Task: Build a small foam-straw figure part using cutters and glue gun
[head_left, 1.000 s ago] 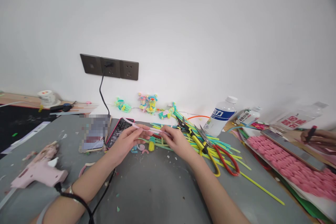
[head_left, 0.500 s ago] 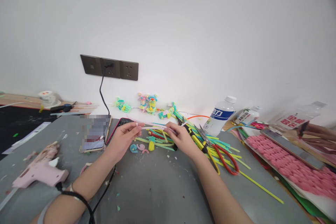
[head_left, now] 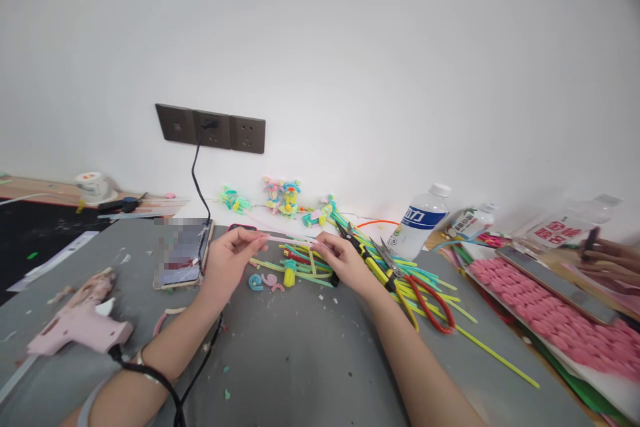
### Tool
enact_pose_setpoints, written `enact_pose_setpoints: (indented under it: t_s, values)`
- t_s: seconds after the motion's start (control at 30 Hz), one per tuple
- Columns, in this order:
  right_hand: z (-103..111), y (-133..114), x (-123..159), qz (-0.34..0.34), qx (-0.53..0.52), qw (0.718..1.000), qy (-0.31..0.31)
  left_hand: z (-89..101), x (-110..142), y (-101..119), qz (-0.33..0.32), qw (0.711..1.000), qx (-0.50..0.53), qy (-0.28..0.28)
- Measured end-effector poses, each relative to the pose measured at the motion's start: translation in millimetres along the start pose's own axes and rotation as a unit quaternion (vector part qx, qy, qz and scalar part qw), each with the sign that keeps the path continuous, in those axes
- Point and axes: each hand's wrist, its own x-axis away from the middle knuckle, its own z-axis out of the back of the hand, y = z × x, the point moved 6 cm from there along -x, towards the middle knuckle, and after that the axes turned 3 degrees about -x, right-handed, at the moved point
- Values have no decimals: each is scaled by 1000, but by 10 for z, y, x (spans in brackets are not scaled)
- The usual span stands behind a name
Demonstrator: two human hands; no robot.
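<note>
A pale pink pipe cleaner point(head_left: 290, 239) stretches nearly level between my two hands, above the grey table. My left hand point(head_left: 231, 259) pinches its left end between thumb and fingers. Its right part is pinched by my right hand point(head_left: 345, 263). Just below lie a small yellow and green bundle point(head_left: 289, 273), a blue coil point(head_left: 255, 282) and pink curled pieces point(head_left: 273, 281). Yellow and green pipe cleaners point(head_left: 443, 303) spread out beside my right hand, with red-handled scissors point(head_left: 430, 307) and yellow-handled pliers point(head_left: 375, 267) on top.
A pink glue gun point(head_left: 83, 327) lies at left, its black cord passing by my left forearm. Phone point(head_left: 183, 253) behind it. Small pipe cleaner figures point(head_left: 290, 199) stand by the wall. A bottle point(head_left: 420, 220) stands at right, near pink knitting point(head_left: 545, 300) and another person's hand point(head_left: 613, 257).
My left hand has shifted slightly left, and the pink pipe cleaner now shows as a straighter line between my hands. The other person's hand at right has moved a little.
</note>
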Motion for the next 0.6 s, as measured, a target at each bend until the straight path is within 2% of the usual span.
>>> enact_pose_setpoints:
  t_s: [0.23, 0.47, 0.6]
  values:
    - [61, 16, 0, -17, -22, 999, 42, -54, -10, -11, 7, 999, 7, -42]
    - [103, 24, 21, 10, 37, 999, -1, -71, -22, -73, 69, 991, 110, -34]
    - [100, 36, 24, 12, 67, 997, -23, -55, -37, -112, 69, 990, 114, -41]
